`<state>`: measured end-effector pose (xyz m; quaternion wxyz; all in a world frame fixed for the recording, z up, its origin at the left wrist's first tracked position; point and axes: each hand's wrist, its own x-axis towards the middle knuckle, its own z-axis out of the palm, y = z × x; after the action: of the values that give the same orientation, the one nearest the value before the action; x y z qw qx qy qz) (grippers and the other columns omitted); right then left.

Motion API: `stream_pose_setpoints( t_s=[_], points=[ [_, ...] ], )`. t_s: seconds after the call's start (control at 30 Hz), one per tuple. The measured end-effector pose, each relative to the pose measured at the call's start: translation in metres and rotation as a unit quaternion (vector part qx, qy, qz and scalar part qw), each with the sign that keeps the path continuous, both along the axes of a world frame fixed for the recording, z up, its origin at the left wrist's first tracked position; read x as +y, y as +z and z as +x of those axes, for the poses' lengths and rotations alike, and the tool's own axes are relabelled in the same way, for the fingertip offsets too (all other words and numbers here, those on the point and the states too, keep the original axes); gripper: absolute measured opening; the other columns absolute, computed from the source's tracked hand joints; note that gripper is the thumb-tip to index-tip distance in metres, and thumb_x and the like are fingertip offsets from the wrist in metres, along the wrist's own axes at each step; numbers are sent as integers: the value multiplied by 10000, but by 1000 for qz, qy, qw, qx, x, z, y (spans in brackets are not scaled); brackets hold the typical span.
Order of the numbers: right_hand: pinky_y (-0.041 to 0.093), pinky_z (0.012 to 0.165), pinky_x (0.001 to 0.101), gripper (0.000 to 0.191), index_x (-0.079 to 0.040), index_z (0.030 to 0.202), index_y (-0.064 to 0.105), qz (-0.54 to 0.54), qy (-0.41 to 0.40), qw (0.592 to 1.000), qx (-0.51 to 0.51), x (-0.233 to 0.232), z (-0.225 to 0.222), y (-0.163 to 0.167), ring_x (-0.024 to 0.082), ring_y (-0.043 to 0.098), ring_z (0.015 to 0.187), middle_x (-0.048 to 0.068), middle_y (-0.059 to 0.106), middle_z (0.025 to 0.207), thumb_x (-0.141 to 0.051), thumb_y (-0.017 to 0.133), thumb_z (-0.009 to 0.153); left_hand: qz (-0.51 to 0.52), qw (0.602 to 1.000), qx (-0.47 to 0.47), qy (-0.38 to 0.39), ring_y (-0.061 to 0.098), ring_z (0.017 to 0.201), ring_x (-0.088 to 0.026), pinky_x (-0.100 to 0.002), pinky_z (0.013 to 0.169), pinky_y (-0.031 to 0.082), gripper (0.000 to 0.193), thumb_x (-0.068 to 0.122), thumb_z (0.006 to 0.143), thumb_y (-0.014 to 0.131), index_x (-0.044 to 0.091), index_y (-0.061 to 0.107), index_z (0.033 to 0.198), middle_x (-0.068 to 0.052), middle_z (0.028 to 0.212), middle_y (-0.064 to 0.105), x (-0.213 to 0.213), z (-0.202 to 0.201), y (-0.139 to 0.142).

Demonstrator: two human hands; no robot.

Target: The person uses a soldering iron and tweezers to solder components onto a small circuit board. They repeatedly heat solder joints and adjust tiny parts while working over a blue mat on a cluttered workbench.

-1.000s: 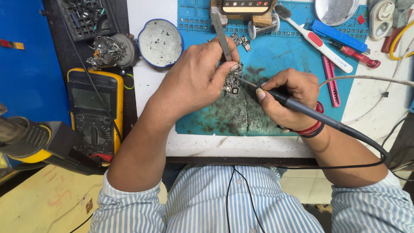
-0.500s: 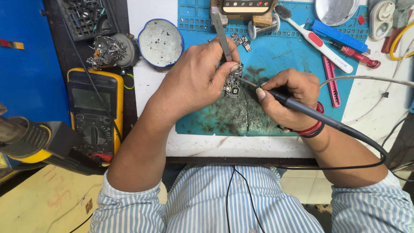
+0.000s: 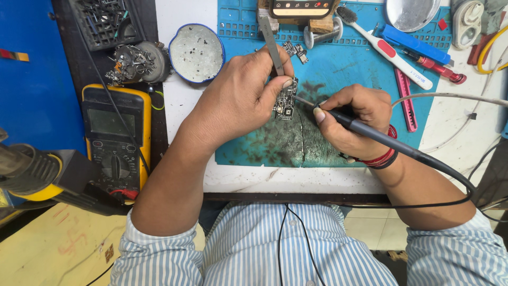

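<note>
Left hand (image 3: 238, 100) pinching tweezers (image 3: 271, 45) and small circuit board (image 3: 286, 99), right hand (image 3: 352, 119) gripping soldering iron (image 3: 381, 139) closed-fisted, toothbrush (image 3: 386, 50) at one o'clock, round tin (image 3: 196, 53) at ten, yellow multimeter (image 3: 114, 140) at nine.

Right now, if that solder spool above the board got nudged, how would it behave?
The spool lies on its side on the blue mat, so it would probably roll rather than slide. Its flanges look round, so little would stop it except the wooden block behind. It looks small and nearly empty, so likely light.

Electronics repair bench: multimeter (image 3: 115, 140), soldering iron (image 3: 381, 139), blue work mat (image 3: 344, 74).
</note>
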<state>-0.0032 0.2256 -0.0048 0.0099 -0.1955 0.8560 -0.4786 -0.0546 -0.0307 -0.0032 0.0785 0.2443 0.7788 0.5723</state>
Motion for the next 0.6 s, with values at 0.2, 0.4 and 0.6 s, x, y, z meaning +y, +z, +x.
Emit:
stream_pose_setpoints(
  t_s=[0.2,0.4,0.6],
  points=[
    [454,544,211,147,-15,916,634,-1,-2,1000,-5,0,0,1,76,614,583,59,696,795,-11,781,909,11,1000,12,-1,734,792,-308,-408,706,545,109,32,1009,636,2,570,1090,-155,896,714,0,0,0],
    [468,556,209,144,-15,929,632,-6,-1,1000,-9,0,0,0,75,626,601,63,705,820,-9,776,917,-6,1000,-10,-3,731,737,-277,-400,669,535,97,38,1003,635,8,579,1076,-144,848,706,0,0,1],
    [464,553,210,147,-14,927,633,-6,0,1000,-9,0,1,0,76,625,597,64,705,814,-6,780,913,-6,1000,-8,0,731,741,-281,-401,668,536,97,43,1003,637,9,581,1074,-145,854,709,0,0,1]
  ],
)
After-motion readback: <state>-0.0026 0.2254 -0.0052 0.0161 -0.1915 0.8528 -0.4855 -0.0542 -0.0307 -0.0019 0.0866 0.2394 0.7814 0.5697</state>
